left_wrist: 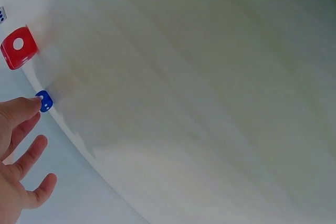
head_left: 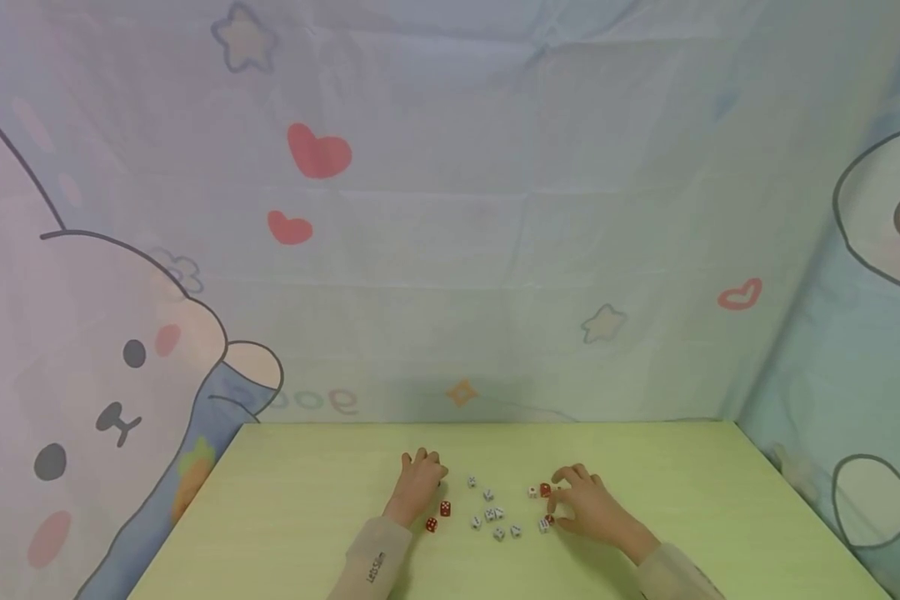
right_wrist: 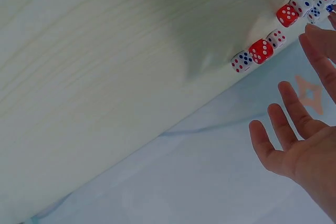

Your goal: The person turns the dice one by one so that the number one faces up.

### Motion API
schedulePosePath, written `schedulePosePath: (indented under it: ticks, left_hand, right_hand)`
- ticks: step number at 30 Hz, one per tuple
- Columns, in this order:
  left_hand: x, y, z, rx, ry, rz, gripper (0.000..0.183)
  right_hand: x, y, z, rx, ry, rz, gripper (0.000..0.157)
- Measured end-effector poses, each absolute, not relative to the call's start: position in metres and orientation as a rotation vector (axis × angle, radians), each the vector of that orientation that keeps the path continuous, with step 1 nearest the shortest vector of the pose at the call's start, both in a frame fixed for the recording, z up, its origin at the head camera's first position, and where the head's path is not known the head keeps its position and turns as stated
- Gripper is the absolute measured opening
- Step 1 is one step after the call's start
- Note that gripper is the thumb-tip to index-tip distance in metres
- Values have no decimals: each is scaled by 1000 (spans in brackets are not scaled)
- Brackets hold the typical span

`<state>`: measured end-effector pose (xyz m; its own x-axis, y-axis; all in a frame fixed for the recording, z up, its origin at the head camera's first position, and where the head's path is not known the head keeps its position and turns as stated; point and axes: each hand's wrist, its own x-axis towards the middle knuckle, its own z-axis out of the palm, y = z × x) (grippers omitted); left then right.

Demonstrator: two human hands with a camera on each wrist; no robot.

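Fingers (left_wrist: pixel 21 110) of the left hand (head_left: pixel 416 486) pinch a blue die (left_wrist: pixel 46 101); the right hand (head_left: pixel 592 508) splays three, its hold unclear.

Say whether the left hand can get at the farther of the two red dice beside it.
Probably yes: that red die lies close by the left hand, with nothing visible in between. The grip seems taken up by a blue die, though, which would likely need releasing first.

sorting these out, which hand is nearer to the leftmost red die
Left. The left hand is just beyond the leftmost red die, slightly to its left; the right hand is farther right, past scattered white dice.
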<state>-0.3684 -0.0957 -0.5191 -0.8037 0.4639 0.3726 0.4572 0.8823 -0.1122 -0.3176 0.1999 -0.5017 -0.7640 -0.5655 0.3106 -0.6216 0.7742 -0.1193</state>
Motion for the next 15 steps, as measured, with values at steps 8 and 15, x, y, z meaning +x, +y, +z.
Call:
schedulePosePath:
  ticks: [8, 15]
  left_hand:
    - [-370, -95, -519, -674, -2652, 38, 13]
    - [-370, -96, -520, -681, -2655, 27, 12]
  right_hand:
    - [-315, 201, -508, 927, -2750, 299, 15]
    - [-319, 197, -513, 893, -2728, 308, 9]
